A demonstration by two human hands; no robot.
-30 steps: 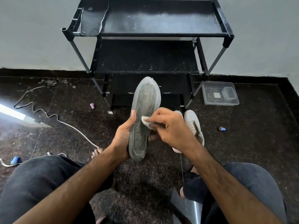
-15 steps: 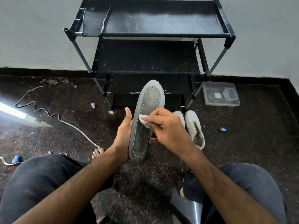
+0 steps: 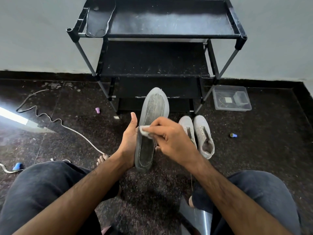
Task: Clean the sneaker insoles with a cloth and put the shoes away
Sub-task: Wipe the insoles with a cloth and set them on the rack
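Since before, the cloth slid left across the insole. Left hand holds the insole from behind; right hand pinches the cloth. Rub firmly, heel to toe.

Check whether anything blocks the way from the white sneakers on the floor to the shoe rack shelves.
Nothing visible does. The white sneakers stand on the floor right in front of the shoe rack. Its middle shelf shows nothing on it; the top shelf holds only a second insole at its left end.
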